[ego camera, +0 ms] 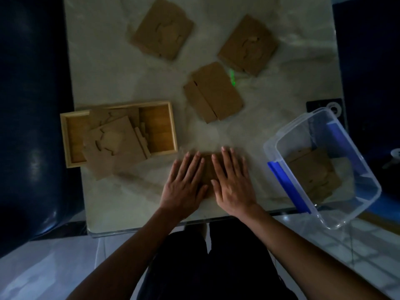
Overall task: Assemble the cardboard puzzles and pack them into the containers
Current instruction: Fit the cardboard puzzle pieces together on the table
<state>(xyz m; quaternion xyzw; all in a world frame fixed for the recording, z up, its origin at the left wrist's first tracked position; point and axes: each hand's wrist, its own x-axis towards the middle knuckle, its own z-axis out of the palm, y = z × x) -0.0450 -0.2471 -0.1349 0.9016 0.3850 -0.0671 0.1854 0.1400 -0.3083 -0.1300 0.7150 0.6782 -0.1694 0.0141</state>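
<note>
Our left hand (186,182) and right hand (232,182) lay spread flat on the cardboard puzzle (208,169) near the surface (121,87) edge; uneven pressure could have popped pieces loose, we judged.

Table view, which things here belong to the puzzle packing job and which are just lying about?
Part of the job:
- cardboard puzzle under the left hand and right hand
- three loose puzzle boards
- wooden tray holding boards
- clear plastic bin holding boards

Just lying about:
- dark device at the table's right edge
- green light streak
</note>
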